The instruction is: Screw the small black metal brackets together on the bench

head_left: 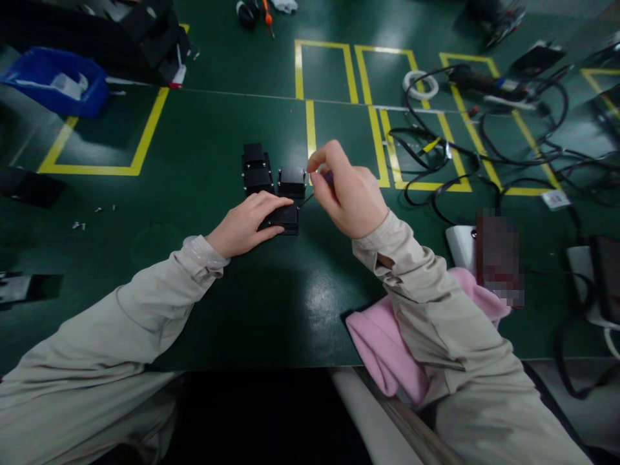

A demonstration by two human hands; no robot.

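Note:
Several small black blocks with silvery screws lie together on the green table. My left hand point(252, 223) holds the nearest black block point(289, 218) against the table, thumb on its near side and fingers over its top. My right hand point(346, 190) is closed round a thin dark tool point(307, 199), whose tip meets the right end of that block; most of the tool is hidden in my fingers. Just beyond stands another black block point(292, 181), and to its left are stacked black blocks point(256, 169), touching neither fingertip of my right hand.
Loose screws point(79, 225) lie at left, below a blue bin point(61, 81). Black cables point(436, 152) and a white tape roll point(420, 84) are at right. A pink cloth point(387, 349) lies under my right forearm at the table's edge.

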